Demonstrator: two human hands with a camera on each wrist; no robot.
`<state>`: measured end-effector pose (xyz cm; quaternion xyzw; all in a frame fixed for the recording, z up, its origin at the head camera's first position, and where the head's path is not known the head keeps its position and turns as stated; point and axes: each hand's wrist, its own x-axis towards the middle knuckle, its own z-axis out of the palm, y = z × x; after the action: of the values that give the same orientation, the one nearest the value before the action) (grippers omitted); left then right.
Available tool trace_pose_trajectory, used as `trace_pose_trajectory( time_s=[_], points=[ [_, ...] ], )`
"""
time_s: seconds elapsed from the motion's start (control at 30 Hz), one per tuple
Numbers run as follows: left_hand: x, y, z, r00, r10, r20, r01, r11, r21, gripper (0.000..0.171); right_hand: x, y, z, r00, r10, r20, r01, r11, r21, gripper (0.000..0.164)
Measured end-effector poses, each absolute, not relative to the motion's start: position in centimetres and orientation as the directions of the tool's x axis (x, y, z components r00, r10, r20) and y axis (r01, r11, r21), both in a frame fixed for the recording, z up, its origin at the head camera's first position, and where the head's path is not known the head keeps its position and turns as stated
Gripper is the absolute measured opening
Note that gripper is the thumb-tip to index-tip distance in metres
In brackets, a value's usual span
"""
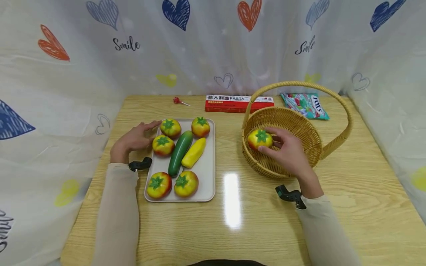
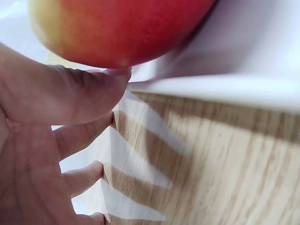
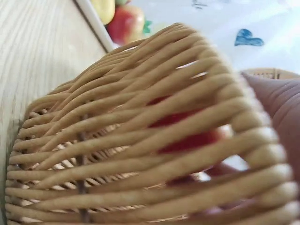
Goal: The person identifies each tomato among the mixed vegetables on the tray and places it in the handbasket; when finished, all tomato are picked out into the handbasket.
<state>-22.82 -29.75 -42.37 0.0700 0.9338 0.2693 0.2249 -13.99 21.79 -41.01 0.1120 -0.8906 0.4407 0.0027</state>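
My right hand (image 1: 287, 149) holds a yellow-red toy tomato (image 1: 260, 139) between thumb and fingers, inside the left part of a wicker basket (image 1: 307, 133). In the right wrist view the basket's weave (image 3: 140, 136) hides most of that hand, and red shows through the gaps. On the left, a pale tray (image 1: 207, 166) carries several similar tomatoes (image 1: 186, 183), a green cucumber (image 1: 180, 153) and a yellow pepper-like vegetable (image 1: 194, 152). My left hand (image 1: 138, 137) rests at the tray's left edge, fingers extended, its thumb close beneath a tomato (image 2: 122, 28).
Along the back of the table lie a lollipop (image 1: 181, 101), a red-and-white pasta box (image 1: 233, 104) and a teal FOX'S candy bag (image 1: 305, 106). The basket's tall handle (image 1: 299, 84) arches above its opening. A heart-printed curtain (image 1: 199, 48) hangs behind.
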Motion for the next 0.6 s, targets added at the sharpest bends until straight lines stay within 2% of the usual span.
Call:
trace_pose_trajectory(
  time_s=[0.2,0.37,0.5,0.6],
  points=[
    [-22.9,-29.6,-42.4,-0.886,0.254,-0.387,0.007,0.844,0.537,0.075,-14.6,21.9,-41.9,-0.969,-0.239,0.062,-0.210,0.663,-0.719,0.068],
    [-22.9,-29.7,-42.4,-0.884,0.263,-0.386,0.010,0.837,0.548,0.074,-14.2,22.1,-41.4,-0.966,-0.255,0.035,-0.202,0.666,-0.718,0.068],
    [-23.0,-29.8,-42.4,-0.882,0.261,-0.393,0.001,0.834,0.551,0.075,-13.4,22.1,-40.5,-0.961,-0.256,0.101,-0.248,0.649,-0.719,0.067],
    [-22.9,-29.8,-42.5,-0.882,0.259,-0.394,-0.002,0.834,0.552,0.075,-12.6,21.7,-39.9,-0.938,-0.298,0.177,-0.322,0.561,-0.763,0.067]
  ],
)
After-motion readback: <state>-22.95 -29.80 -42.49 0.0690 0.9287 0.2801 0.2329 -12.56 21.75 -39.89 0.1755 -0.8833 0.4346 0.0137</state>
